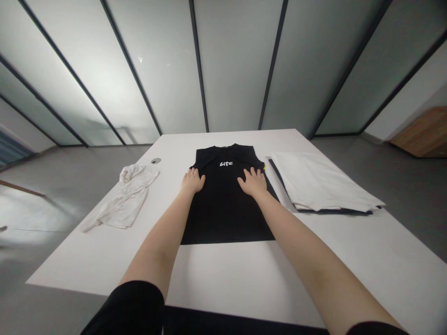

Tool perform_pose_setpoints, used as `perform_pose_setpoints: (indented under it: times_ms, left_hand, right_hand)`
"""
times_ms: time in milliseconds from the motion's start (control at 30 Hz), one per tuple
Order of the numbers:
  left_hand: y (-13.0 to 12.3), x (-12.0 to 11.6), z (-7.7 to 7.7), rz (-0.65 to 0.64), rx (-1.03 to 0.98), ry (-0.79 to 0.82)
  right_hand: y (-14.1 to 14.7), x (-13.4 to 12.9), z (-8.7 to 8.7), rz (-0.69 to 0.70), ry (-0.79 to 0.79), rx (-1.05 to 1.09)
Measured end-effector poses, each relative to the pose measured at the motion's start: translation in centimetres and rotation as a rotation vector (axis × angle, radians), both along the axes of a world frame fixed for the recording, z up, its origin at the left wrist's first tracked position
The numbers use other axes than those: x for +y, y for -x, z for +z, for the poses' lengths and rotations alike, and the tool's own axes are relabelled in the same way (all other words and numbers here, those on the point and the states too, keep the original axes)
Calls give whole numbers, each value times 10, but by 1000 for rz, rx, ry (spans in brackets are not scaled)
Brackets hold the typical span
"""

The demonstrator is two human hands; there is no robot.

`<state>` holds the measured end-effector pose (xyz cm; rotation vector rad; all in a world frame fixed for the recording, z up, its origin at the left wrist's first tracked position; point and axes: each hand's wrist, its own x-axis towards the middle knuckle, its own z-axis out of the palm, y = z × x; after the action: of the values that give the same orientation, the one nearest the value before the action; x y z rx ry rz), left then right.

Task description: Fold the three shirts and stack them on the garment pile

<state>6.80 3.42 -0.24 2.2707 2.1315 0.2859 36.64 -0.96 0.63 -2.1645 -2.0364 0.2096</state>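
A black shirt (228, 204) with small white lettering lies spread flat on the white table, its neckline at the far side and its straight hem toward me. My left hand (193, 180) rests palm down on its left edge, just below the armhole, fingers apart. Opposite it, my right hand (253, 181) lies flat on the right edge with the fingers spread. A bit of yellow shows at the shirt's right side, past my right fingertips. Whether sleeves are tucked underneath is hidden.
On the right of the table (223, 274) is a stack of folded white and dark cloth (321, 184). A crumpled white garment (129, 200) lies at the left, near a round grommet (156, 161). Frosted glass panels (233, 65) stand beyond the table.
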Motion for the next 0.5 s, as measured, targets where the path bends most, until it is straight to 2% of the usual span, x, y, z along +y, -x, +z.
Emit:
perform_pose_setpoints:
  times_ms: [167, 300, 500]
  left_hand:
    - [0, -6, 0, 18, -21, -6]
    - [-3, -10, 2, 29, -11, -36]
    - [-6, -13, 4, 19, 2, -87]
  right_hand:
    - [-11, -7, -6, -56, -50, 13]
    - [-16, -2, -8, -96, -104, 34]
    - [-21, 18, 7, -91, -153, -61]
